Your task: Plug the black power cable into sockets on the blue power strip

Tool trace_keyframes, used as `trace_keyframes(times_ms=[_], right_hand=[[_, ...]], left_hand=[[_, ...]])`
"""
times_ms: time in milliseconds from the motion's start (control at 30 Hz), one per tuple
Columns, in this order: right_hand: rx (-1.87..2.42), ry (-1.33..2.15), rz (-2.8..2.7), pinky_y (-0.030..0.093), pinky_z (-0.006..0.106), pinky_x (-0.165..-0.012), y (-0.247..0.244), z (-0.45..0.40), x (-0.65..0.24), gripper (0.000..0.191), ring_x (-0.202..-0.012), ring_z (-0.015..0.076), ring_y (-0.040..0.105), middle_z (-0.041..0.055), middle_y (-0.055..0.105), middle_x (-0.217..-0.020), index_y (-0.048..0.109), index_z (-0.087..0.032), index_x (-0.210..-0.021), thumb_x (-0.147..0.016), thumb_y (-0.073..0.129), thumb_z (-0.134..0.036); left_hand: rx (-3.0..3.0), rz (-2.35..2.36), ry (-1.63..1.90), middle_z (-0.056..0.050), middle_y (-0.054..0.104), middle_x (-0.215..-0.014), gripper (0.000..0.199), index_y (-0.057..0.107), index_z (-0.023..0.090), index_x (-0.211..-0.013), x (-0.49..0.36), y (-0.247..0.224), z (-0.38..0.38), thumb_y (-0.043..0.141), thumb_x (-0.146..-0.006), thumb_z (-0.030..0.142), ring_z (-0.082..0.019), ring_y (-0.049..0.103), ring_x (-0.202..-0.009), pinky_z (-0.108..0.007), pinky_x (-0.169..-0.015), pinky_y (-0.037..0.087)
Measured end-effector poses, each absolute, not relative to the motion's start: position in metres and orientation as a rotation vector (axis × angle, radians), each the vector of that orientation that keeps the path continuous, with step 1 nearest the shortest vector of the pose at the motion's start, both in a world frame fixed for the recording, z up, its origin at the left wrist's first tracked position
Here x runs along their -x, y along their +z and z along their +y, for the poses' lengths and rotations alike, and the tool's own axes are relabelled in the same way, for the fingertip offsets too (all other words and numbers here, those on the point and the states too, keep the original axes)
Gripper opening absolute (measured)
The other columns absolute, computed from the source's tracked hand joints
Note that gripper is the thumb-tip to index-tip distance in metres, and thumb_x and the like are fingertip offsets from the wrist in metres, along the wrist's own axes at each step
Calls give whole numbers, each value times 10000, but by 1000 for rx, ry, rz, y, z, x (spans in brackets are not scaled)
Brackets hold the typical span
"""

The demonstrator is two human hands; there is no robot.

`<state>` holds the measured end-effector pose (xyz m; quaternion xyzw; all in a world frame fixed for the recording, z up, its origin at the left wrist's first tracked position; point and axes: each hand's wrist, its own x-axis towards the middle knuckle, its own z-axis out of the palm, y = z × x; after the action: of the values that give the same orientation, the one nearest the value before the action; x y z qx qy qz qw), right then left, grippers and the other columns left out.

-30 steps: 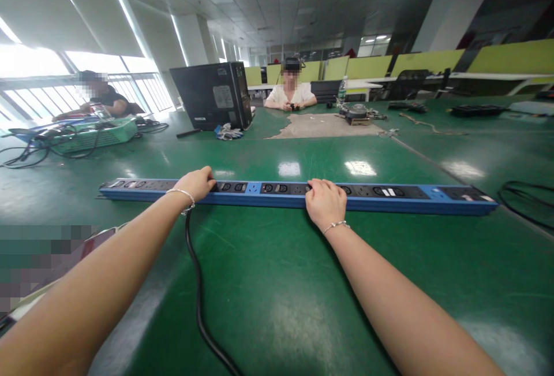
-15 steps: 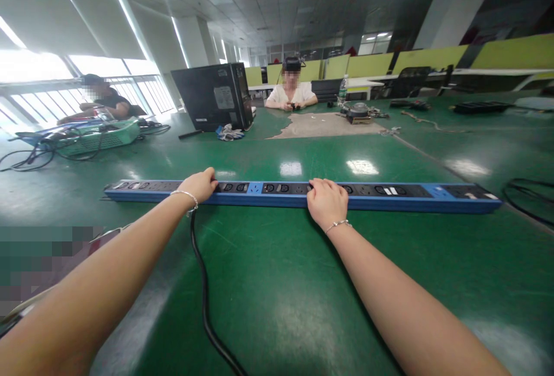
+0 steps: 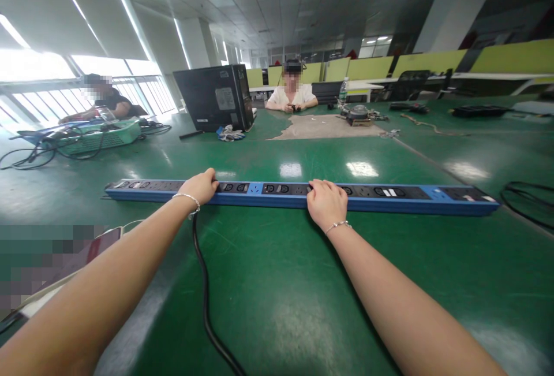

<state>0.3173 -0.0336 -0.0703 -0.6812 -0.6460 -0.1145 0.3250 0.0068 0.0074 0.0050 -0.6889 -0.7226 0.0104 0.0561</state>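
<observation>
A long blue power strip point(image 3: 277, 198) with black sockets lies crosswise on the green table point(image 3: 268, 283). My left hand point(image 3: 201, 185) is closed over its left part, fingers bent over the top and far edge. Right of the strip's middle, my right hand point(image 3: 326, 201) grips it with fingers wrapped over the top; the fingertips are hidden behind the strip. A black cable point(image 3: 205, 295) runs from near my left wrist toward the table's near edge. Both wrists carry a silver bracelet.
A black computer case point(image 3: 214, 99) stands beyond the strip, with gloves point(image 3: 230, 133) beside it. At the left is a green basket point(image 3: 101, 136) with cables. One person point(image 3: 292, 96) sits opposite, another point(image 3: 108, 99) at far left. A bottle point(image 3: 343, 92) and black cables point(image 3: 528, 200) are further right.
</observation>
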Motion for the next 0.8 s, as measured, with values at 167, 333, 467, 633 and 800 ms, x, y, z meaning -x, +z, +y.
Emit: trace_keyframes(times_ms=[167, 333, 467, 633, 800], right_hand=[[1761, -312, -1705, 253, 387, -928, -69, -36, -317, 324, -1117, 221, 478, 34, 643, -1152, 638, -224, -1058, -844, 395, -242], [1729, -361, -1708, 253, 392, -936, -71, -36, -317, 328, -1106, 228, 473, 46, 638, -1158, 638, -227, -1076, -848, 406, -270], [1732, -403, -1703, 247, 387, -933, -73, -35, -316, 329, -1098, 229, 472, 46, 640, -1148, 641, -223, -1072, -849, 403, -268], [1736, -433, -1693, 247, 381, -922, -74, -35, -316, 318, -1085, 220, 479, 31, 646, -1135, 641, -227, -1060, -848, 406, -263], [1735, -427, -1694, 252, 382, -921, -73, -35, -316, 314, -1091, 223, 481, 38, 648, -1133, 645, -221, -1053, -849, 411, -263]], left_hand=[[2076, -2203, -43, -120, 672, -983, 280, 523, 205, -987, -8, 3, 3, 337, -854, 367, -258, 632, -904, -340, -719, 453], [2073, -2183, -45, -119, 675, -956, 271, 535, 204, -987, -9, 0, 1, 344, -858, 347, -247, 630, -908, -330, -735, 450], [1996, -2208, -191, -130, 666, -967, 291, 538, 198, -989, -9, 18, -4, 345, -857, 372, -274, 624, -901, -354, -730, 451], [1925, -2148, -541, -81, 663, -924, 296, 554, 208, -963, -20, 64, -14, 401, -832, 424, -249, 615, -882, -333, -733, 445], [2246, -2176, -453, -25, 659, -753, 210, 579, 212, -846, -53, 64, -13, 479, -775, 383, -176, 611, -688, -280, -658, 437]])
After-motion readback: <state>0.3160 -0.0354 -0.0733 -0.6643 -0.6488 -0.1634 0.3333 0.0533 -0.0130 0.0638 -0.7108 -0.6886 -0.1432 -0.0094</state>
